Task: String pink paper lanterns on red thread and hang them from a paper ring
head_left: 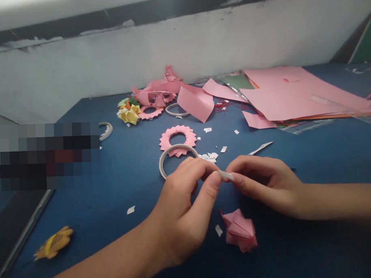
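My left hand (188, 208) and my right hand (269, 184) meet near the middle of the view, pinching a small white strip (226, 176) between them, one at each end. Just below them a folded pink paper piece (240, 230) lies on the blue table (105, 186). Beyond my left hand is a tape roll (162, 164), its near side partly hidden by the fingers. It overlaps the edge of a pink pleated paper ring (164, 140). Small white scraps (211, 156) are piled beside the roll.
Large pink sheets (287, 91) lie at the back right. Crumpled pink paper (159, 91), a yellow folded piece (129, 114) and another tape roll (177, 111) are at the back. A white pointed strip (261, 147) lies behind my right hand. A brown-and-yellow piece (54, 243) sits front left.
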Demonstrator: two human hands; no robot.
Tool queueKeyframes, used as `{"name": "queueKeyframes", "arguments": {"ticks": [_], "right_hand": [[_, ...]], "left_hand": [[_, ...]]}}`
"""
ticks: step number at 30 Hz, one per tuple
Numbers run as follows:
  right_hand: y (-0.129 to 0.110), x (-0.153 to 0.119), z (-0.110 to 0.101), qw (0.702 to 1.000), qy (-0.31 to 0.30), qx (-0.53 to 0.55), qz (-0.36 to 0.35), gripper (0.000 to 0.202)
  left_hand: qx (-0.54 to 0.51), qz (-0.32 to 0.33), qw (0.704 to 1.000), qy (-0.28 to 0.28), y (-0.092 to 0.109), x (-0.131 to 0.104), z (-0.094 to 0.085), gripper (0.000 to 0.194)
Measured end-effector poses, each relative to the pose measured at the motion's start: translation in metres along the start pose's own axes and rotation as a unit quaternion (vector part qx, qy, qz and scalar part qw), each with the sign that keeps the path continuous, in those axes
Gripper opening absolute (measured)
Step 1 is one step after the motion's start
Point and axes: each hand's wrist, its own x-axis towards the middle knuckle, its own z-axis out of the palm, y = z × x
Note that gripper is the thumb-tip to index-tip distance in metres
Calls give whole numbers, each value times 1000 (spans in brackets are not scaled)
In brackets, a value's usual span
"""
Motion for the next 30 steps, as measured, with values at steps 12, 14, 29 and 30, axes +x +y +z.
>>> {"name": "queueKeyframes", "arguments": {"ticks": [12,14,29,30], "right_hand": [[12,-3,-1,901,108,-305,-288,19],[14,-2,-4,874,98,-342,-330,19],[3,-2,0,942,115,-200,-245,12],[2,-2,1,954,119,-166,-219,9]], "left_hand": [[-54,-146,988,-20,1,4,1,20],[-61,-163,985,-22,2,5,0,20],[-172,-98,977,-84,-5,9,-5,20],[-157,-98,980,-78,-5,9,-5,19]]}}
